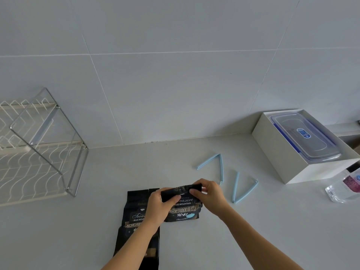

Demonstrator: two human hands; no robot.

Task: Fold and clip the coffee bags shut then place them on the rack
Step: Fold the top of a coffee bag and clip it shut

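Two black coffee bags lie on the pale worktop (194, 240). Both hands grip the top of the right bag (184, 210), which is folded over into a dark band: the left hand (158, 206) pinches the band's left end with thumb on top, and the right hand (209, 194) pinches its right end between thumb and fingers. The left bag (134, 228) lies flat just beside it, its top unfolded, partly under the left forearm and running toward the lower edge of the view. Two light blue clips rest open in V shapes to the right of the hands: the far clip (216, 164) and the near clip (240, 191), neither touching the bags. A wire rack (39, 152) stands at the left against the tiled wall, well apart from the bags. At the right sits a white box (280, 152) with a clear lidded container (305, 137) in it, and a clear bottle (344, 188) lies near the box.
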